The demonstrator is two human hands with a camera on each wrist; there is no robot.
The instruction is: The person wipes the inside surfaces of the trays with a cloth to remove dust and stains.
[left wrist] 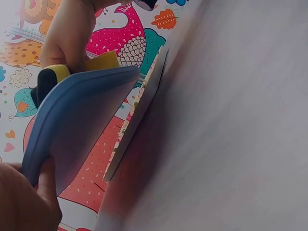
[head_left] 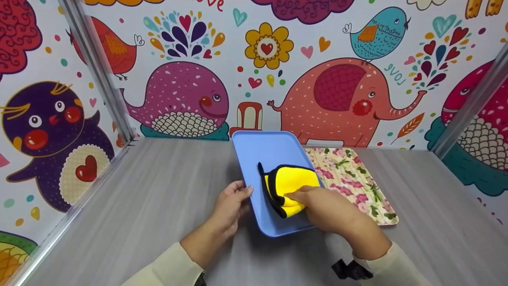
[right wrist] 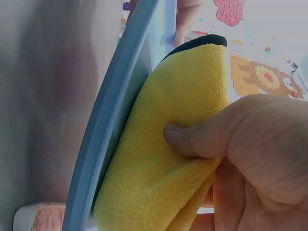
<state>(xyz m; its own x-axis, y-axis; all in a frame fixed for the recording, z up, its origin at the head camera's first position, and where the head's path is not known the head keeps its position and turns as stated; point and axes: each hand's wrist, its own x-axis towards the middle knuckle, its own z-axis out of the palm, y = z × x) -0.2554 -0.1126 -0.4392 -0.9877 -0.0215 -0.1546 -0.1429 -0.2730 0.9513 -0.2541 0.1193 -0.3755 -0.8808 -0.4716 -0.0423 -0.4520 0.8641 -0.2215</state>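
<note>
A blue rectangular tray (head_left: 264, 147) is held tilted above the grey table. My left hand (head_left: 230, 206) grips its left long edge, with the thumb on the rim and fingers beneath, as the left wrist view also shows. My right hand (head_left: 329, 206) pinches a folded yellow cloth (head_left: 293, 180) with black edging, the thumb pressing into its upper layer in the right wrist view. The cloth (right wrist: 183, 96) lies against the tray's inner face, near its right side. In the left wrist view, the tray's underside (left wrist: 86, 120) faces the camera.
A floral-patterned tray (head_left: 353, 178) lies on the table (head_left: 170, 198) to the right, partly hidden behind the blue tray and my right hand. Cartoon-printed wall panels (head_left: 254, 47) enclose the back and sides, with metal posts (head_left: 99, 67) at the corners.
</note>
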